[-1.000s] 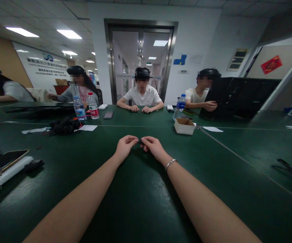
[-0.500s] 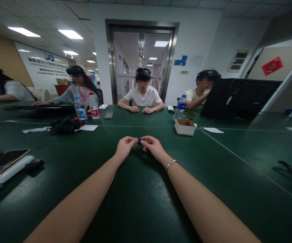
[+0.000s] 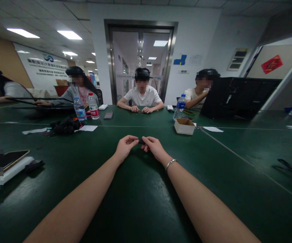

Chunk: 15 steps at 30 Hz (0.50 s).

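Observation:
A small black object (image 3: pixel 141 141) is pinched between my two hands, just above the green table (image 3: pixel 125 202). It is too small and too covered by fingers to name. My left hand (image 3: pixel 126 147) grips its left end between thumb and fingertips. On the other side, my right hand (image 3: pixel 154 147) closes thumb and forefinger on the right end, its other fingers curled under. A silver bracelet (image 3: pixel 170 164) circles my right wrist.
Beyond my hands, a small open box (image 3: pixel 185 127) and a water bottle (image 3: pixel 179 107) stand to the right. Two more bottles, one red-labelled (image 3: pixel 93 107), and a black bundle (image 3: pixel 66 126) are at left. Several people sit across the table. A large black panel (image 3: pixel 239 98) rises at right.
The right fingers have shifted slightly on the small black object, and more of it shows between the hands. At far left, the person's dark flat frame has tilted up a little.

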Each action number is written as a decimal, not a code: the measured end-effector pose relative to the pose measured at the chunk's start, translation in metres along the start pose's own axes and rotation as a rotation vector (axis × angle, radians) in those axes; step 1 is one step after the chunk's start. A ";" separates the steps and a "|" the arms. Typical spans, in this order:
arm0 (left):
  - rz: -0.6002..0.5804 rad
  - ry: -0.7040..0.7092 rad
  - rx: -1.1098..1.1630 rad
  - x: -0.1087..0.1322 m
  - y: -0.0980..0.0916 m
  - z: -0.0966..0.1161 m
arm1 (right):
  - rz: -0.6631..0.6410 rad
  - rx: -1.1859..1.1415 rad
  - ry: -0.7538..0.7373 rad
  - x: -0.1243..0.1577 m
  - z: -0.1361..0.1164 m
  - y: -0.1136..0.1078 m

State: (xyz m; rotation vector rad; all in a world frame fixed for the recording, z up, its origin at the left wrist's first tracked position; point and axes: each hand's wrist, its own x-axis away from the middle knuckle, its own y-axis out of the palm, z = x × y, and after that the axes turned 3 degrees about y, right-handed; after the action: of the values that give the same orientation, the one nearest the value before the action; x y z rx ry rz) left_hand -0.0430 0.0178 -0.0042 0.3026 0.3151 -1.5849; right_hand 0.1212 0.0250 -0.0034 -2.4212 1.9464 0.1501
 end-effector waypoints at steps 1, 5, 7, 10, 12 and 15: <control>-0.003 -0.002 -0.003 0.000 0.000 0.000 | -0.004 -0.006 0.004 0.000 0.000 0.000; 0.004 -0.082 0.035 -0.001 0.000 -0.001 | -0.003 -0.042 0.014 -0.001 0.002 0.000; 0.023 -0.134 0.061 -0.002 0.000 -0.001 | 0.003 -0.057 0.002 -0.002 0.004 0.000; 0.067 -0.182 0.056 -0.002 0.001 -0.001 | -0.007 -0.064 -0.032 -0.003 0.005 0.000; 0.084 -0.209 0.032 -0.002 0.002 0.000 | -0.016 -0.060 -0.044 -0.002 0.004 0.000; 0.097 -0.236 -0.003 -0.002 0.003 0.002 | -0.020 -0.061 -0.056 0.000 0.003 0.000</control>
State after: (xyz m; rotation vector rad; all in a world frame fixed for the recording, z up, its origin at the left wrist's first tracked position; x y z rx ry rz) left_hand -0.0400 0.0187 -0.0019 0.1240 0.1179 -1.5061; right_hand 0.1208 0.0256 -0.0064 -2.4448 1.9207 0.2775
